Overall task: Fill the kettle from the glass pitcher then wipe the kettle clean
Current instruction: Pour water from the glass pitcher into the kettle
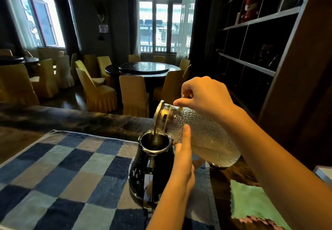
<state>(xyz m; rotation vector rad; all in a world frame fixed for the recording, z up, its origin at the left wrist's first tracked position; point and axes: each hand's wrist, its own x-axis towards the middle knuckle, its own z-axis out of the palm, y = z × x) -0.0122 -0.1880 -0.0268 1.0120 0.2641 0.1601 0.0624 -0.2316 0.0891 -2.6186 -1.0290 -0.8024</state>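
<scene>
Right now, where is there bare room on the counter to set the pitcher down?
The blue-and-beige checked cloth left of the black kettle lies broadly bare. Right of the kettle it is crowded: the left hand, the right hand, the tilted hammered-glass pitcher and the green cloth leave only a narrow dark strip.

Right arm comes in over the near-right corner of the worktop [222, 185], forearm bare, slanting up and left, wrist bent down. Right grip [203, 97] sits highest: knuckles up, fingers [190, 86] curled round the handle [183, 96] of the pitcher [206, 136], thumb laid flat towards the lid end. Left arm rises from the near edge, about mid-worktop, forearm bare. Left grip [183, 158] is under the pitcher's neck: thumb straight up against the near side of the glass, fingers wrapped underneath, mostly hidden. The grips are near each other, not touching.
</scene>
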